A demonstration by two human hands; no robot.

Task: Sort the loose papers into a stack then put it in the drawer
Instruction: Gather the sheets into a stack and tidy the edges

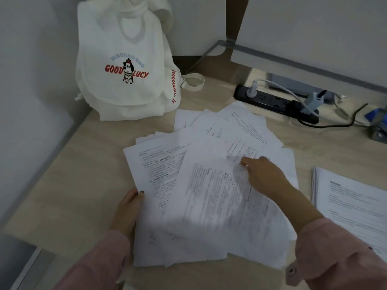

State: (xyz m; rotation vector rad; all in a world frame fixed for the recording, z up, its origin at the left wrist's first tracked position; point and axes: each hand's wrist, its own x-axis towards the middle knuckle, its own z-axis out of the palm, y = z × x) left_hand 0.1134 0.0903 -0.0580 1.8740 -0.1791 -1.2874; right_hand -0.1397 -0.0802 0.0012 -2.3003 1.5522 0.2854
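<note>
Several loose printed papers (pixel 209 155) lie fanned and overlapping across the middle of the light wooden desk (pixel 69 185). My left hand (pixel 127 208) holds the left edge of the lower sheets, thumb on top of the paper. My right hand (pixel 263 176) lies on top of the pile, fingers curled and pinching the blurred top sheet (pixel 213 197) near its upper right corner. Both arms wear pink sleeves. No drawer is in view.
A neater stack of printed sheets (pixel 351 201) lies at the right edge. A white "GOOD LUCY" backpack (pixel 123 65) stands at the back left against the wall. A black power strip (pixel 272 101) with plugs and cables runs along the back right.
</note>
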